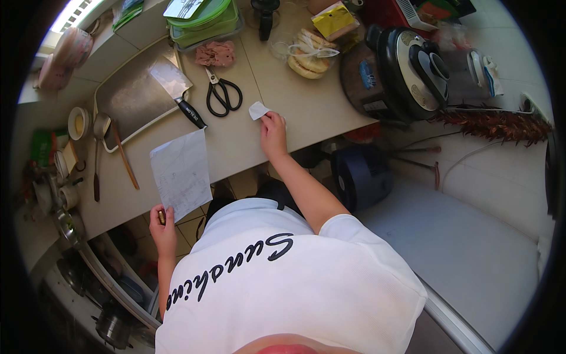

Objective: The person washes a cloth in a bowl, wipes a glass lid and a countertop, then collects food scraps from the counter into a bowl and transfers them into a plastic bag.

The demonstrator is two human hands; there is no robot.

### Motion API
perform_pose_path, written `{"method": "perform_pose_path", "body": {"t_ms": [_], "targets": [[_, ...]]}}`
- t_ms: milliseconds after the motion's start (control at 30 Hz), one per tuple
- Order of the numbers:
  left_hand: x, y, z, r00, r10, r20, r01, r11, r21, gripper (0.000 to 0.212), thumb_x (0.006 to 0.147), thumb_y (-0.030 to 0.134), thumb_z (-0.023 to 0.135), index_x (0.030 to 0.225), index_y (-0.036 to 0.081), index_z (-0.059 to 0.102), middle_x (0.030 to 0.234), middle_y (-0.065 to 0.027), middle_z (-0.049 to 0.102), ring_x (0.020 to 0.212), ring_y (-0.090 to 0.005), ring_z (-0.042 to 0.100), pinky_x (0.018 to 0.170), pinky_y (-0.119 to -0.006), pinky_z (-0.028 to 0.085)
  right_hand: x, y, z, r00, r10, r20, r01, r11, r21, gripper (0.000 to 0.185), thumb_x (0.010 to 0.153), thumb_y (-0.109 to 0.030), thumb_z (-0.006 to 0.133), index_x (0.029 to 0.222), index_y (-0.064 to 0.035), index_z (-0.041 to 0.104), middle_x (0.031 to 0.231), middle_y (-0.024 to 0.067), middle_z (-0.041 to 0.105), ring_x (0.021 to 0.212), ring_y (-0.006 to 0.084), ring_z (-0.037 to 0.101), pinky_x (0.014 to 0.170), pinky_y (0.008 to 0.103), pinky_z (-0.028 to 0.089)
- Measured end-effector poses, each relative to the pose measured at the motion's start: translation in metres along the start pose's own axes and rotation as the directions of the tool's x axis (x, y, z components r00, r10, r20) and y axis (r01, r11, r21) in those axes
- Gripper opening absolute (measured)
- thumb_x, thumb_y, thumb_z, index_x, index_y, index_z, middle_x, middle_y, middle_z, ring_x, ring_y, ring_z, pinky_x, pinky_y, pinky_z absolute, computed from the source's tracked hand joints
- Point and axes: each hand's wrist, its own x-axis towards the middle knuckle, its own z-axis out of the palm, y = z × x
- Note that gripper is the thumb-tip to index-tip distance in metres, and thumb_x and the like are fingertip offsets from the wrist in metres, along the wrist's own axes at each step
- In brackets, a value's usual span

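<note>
My left hand [162, 230] grips the lower corner of a white paper sheet [183, 175] that bears faint handwriting. A small gold-coloured cylinder [162, 217] also sits in that hand. The sheet reaches over the counter's front edge, its top near the cleaver's handle. Over the countertop, my right hand [274, 135] pinches a small white piece of tissue or paper [258, 110]. Black-handled scissors [224, 98] lie to its left. A cleaver [172, 82] with a black handle rests across the rim of a metal tray [137, 90].
A pressure cooker [398, 73] stands on the right of the counter [305, 110]. Bagged flatbreads [309, 59], a pink cloth [215, 54] and a green-lidded container [203, 22] are at the back. Leftward lie a ladle [98, 150] and chopsticks [125, 155].
</note>
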Motion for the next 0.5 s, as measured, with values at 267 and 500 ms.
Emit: {"method": "perform_pose_path", "body": {"t_ms": [267,500], "targets": [[0.002,-0.012,-0.02,0.996,0.066,-0.067,-0.067,0.998,-0.011,0.012,0.085,0.01,0.06,0.086,0.004,0.05,0.068,0.0049,0.038,0.062,-0.0049,0.033,0.054,-0.019,0.029,0.091,0.095,-0.07,0.841,0.208,-0.499,-0.365,0.899,-0.241,0.023,0.075,-0.006,0.057,0.098,-0.0045,0.061,0.093,0.0132,0.055,0.082,0.03,0.052,0.077,0.0348,0.044],[-0.019,-0.017,-0.03,0.997,-0.011,-0.077,0.011,1.0,0.002,0.01,0.086,0.009,0.058,0.09,0.004,0.05,0.075,0.0048,0.042,0.067,-0.0042,0.035,0.06,-0.018,0.031,0.103,0.054,0.0,0.811,0.383,-0.442,-0.387,0.918,0.085,0.014,0.076,-0.003,0.057,0.089,-0.0007,0.061,0.093,0.0147,0.053,0.084,0.0282,0.055,0.075,0.0349,0.046]]}}
